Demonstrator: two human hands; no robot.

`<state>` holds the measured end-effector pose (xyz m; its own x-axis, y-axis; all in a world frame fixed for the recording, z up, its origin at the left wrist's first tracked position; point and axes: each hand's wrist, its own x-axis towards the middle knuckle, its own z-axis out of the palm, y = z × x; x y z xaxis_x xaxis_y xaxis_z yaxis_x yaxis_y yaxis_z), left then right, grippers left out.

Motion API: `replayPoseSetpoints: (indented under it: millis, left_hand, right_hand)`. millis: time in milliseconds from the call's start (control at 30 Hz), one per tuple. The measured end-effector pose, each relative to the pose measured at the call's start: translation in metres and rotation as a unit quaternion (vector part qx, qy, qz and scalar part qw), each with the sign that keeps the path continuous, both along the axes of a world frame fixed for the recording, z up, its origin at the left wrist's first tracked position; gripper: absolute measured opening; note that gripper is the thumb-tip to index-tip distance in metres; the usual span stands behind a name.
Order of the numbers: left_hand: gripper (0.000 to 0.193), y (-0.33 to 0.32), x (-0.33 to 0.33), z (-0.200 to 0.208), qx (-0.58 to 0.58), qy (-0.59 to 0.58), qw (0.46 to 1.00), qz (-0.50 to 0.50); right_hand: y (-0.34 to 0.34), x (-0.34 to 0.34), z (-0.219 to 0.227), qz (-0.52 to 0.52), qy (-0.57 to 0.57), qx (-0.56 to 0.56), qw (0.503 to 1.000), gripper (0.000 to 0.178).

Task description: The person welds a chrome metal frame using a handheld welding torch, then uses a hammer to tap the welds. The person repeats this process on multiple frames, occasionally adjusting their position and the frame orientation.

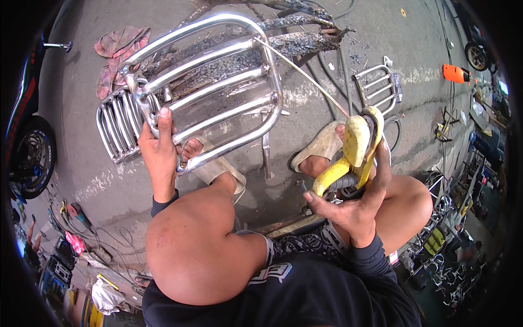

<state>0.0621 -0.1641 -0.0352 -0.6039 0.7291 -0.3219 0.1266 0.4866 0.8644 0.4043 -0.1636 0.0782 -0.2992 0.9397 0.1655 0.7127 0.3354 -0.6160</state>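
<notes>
My left hand [159, 147] grips the near left corner of a shiny chrome tubular rack [201, 64], thumb up along the tube. The rack tilts over a spatter-crusted metal frame [305, 43]. In my right hand [362, 215] is a yellow welding electrode holder [357, 139], my fingers closed around its handle and lever. A thin welding rod [302, 74] sticks out from its jaws, and the rod's far end meets or overlaps the rack's upper right rail; contact is unclear. A second chrome rack [117, 125] leans beneath the left side of the first.
A reddish rag [122, 43] lies at the far left. Beyond my right foot are a small chrome rack [378, 90] and grey cables [346, 71]. An orange object [453, 73] lies farther right. A motorcycle wheel [34, 158] stands at left; metal parts [452, 261] crowd the right.
</notes>
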Motion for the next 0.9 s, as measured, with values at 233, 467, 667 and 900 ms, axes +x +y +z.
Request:
replayPoseSetpoints:
  millis: [233, 467, 667, 900]
  left_hand:
    - [0.053, -0.003, -0.006, -0.007, -0.011, 0.008, 1.000, -0.001]
    - [0.052, -0.003, -0.009, -0.013, 0.001, 0.034, 0.999, -0.012]
    - [0.047, -0.002, -0.006, 0.005, -0.014, -0.050, 0.998, 0.020]
    - [0.044, 0.002, -0.002, 0.007, -0.020, -0.042, 0.999, 0.020]
  right_hand:
    - [0.000, -0.002, -0.002, -0.010, 0.084, -0.028, 0.996, 0.126]
    - [-0.002, -0.003, 0.001, -0.022, 0.078, -0.023, 0.996, 0.134]
    - [0.000, 0.008, 0.018, -0.076, 0.089, -0.095, 0.989, 0.135]
    - [0.000, 0.005, 0.008, -0.050, 0.001, -0.041, 0.998, 0.129]
